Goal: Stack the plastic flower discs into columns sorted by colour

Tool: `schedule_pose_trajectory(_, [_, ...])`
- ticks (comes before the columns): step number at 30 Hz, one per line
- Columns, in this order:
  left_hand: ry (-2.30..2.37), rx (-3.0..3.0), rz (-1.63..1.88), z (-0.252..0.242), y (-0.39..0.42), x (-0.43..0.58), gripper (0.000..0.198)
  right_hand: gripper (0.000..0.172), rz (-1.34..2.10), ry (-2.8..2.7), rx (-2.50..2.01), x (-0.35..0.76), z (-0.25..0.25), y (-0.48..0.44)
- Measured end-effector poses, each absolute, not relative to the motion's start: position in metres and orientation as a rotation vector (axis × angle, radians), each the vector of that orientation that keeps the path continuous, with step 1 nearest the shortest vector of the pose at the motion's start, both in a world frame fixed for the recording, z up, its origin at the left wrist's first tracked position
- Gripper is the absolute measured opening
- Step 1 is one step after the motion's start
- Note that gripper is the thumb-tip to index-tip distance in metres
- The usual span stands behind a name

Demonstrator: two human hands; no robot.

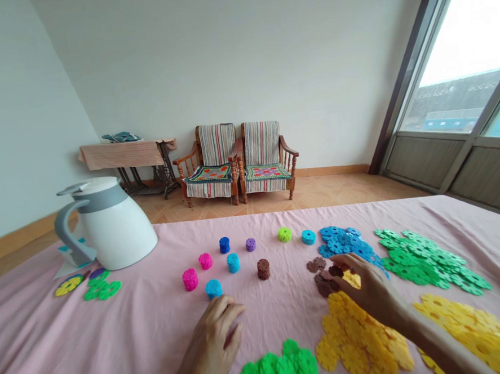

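Observation:
My right hand point(366, 284) reaches over the small pile of brown snowflake discs point(325, 283). Its thumb and forefinger close around one dark brown snowflake disc point(335, 270). My left hand point(217, 336) rests low over the cloth with loosely bent fingers, thumb apart, and no object visible in it. Just beyond its fingertips is a light blue stack of discs point(214, 289). A brown stack point(263, 269) stands between the two hands. Further stacks are pink point(190, 279), dark blue point(224, 245), purple point(250, 244) and lime green point(284, 234).
Loose discs lie in heaps: blue point(346, 243), green point(424, 258), yellow point(356, 333) and bright green point(282, 371). A white-and-grey jug point(117, 229) stands at the left, with several discs point(101, 287) before it. Two wooden armchairs point(235, 159) are beyond the pink-covered table point(128, 341).

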State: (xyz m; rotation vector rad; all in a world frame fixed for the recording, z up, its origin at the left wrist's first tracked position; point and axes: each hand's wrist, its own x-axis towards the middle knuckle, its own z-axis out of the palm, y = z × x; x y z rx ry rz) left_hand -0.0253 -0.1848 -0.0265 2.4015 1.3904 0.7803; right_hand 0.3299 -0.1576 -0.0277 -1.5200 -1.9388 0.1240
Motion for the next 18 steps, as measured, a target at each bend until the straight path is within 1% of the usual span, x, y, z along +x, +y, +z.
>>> schedule_pose_trajectory(8, [1.376, 2.372, 0.806, -0.022, -0.188, -0.023, 0.04, 0.018, 0.191, -2.012, -1.379, 0.278, -0.005, -0.155])
schedule_pose_trajectory(12, [1.354, 2.351, 0.81, -0.022, -0.188, -0.023, 0.041, 0.022, 0.189, -2.059, -1.265, 0.246, 0.002, -0.14])
schedule_pose_trajectory(18, [1.334, 2.346, 0.792, -0.022, -0.19, -0.024, 0.041, 0.031, 0.175, -2.121, -1.094, 0.21, -0.003, -0.116])
